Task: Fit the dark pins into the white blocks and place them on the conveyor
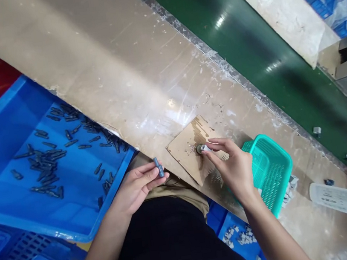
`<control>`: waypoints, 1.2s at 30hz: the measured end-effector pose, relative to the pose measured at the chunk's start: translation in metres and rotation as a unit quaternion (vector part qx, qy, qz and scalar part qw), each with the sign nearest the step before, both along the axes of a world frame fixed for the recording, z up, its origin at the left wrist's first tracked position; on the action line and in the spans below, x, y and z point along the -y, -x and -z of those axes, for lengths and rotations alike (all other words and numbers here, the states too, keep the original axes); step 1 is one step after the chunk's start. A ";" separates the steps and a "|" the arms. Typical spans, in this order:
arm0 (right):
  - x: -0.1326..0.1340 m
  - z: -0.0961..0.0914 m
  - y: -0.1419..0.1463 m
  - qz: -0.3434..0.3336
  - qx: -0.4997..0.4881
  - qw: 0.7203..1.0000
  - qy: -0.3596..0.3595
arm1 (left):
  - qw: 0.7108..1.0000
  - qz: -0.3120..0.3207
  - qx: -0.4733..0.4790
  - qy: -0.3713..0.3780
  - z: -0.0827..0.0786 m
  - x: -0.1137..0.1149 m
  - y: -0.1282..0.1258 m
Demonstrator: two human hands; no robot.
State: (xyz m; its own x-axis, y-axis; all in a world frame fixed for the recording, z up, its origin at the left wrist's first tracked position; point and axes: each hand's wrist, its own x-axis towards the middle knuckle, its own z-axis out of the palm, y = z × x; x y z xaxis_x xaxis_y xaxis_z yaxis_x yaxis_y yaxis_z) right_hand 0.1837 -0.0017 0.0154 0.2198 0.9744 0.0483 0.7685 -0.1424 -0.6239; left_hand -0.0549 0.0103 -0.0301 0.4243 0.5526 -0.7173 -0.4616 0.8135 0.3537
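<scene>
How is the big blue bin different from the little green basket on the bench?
The blue bin is much larger than the green basket. The bin has solid walls; the basket is a slotted mesh. The bin sits off the bench's edge by the left hand, the basket on the bench beside the right hand. Both look plastic.
</scene>
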 end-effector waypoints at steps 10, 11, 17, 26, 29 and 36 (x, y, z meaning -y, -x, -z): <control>-0.001 0.003 0.000 0.054 -0.075 0.995 0.029 | 0.999 0.022 0.013 -0.026 -0.003 0.000 -0.016; -0.001 -0.002 0.000 0.073 -0.123 0.989 0.027 | 0.999 0.020 0.023 -0.029 -0.004 0.001 -0.020; 0.010 -0.034 0.000 0.120 -0.369 0.917 0.088 | 0.995 0.020 0.092 -0.020 -0.014 -0.001 -0.050; 0.024 -0.050 0.010 0.112 -0.459 0.869 0.145 | 0.983 0.002 -0.020 -0.184 -0.024 0.008 -0.070; 0.026 -0.052 0.011 0.105 -0.487 0.850 0.172 | 0.832 -0.056 -0.209 -0.510 -0.025 0.012 -0.066; 0.026 -0.059 0.013 0.100 -0.511 0.830 0.201 | 0.599 -0.083 -0.274 -0.748 -0.016 0.012 -0.054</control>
State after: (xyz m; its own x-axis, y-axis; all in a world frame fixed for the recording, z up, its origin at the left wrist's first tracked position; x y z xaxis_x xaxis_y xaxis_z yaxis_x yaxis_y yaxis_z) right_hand 0.1702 -0.0273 0.0747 0.1047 0.8058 -0.5829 -0.1969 -0.5577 -0.8063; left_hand -0.0013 -0.0015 -0.0142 0.2022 0.7528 0.6264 0.0267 -0.6436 0.7649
